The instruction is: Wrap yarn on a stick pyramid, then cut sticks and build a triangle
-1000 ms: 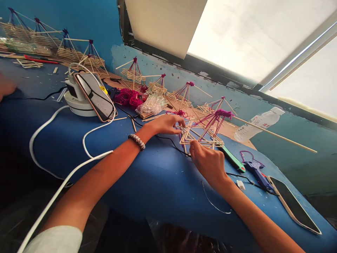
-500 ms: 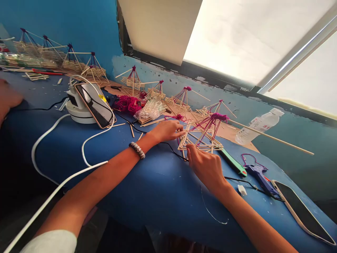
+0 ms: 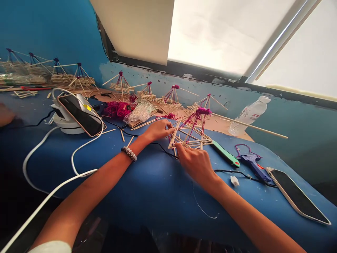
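On your right, a blue hot glue gun sits on the blue table, with a black cord running just in front of it and a small white plug nearby. Past it lies a smartphone, screen up. A green-handled tool lies nearer the middle. Behind it, you have a plastic water bottle on its side and a long wooden stick just above it. To your left, a second smartphone leans on a round white device, and a white cable loops across the table. Along the wall you have magenta yarn, a clear plastic bag and a row of stick pyramids tied at their tops with yarn
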The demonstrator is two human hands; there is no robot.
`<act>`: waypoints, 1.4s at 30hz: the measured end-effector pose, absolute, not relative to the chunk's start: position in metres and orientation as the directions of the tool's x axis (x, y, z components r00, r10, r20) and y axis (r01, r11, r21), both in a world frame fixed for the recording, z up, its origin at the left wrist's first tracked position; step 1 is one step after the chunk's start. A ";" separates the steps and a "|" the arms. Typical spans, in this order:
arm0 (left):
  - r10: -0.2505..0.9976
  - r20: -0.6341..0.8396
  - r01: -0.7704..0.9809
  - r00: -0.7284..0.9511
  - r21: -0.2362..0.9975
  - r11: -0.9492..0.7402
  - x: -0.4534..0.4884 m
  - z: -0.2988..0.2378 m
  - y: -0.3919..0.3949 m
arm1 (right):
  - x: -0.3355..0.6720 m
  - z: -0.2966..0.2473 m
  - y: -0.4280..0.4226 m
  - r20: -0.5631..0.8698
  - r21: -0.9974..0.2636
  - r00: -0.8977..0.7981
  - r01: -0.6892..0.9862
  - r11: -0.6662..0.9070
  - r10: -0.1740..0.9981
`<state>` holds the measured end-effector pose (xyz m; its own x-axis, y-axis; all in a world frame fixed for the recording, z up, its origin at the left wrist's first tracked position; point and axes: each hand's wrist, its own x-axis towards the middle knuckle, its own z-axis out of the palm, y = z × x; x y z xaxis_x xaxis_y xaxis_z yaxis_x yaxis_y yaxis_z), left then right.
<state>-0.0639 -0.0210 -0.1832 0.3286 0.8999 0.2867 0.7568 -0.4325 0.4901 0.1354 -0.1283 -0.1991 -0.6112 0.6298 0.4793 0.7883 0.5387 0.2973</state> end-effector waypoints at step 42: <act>0.815 0.471 0.831 0.338 0.257 -0.494 -0.054 -0.188 -0.024 | 0.141 -0.196 -0.121 0.647 0.102 -0.489 0.816 0.569 0.585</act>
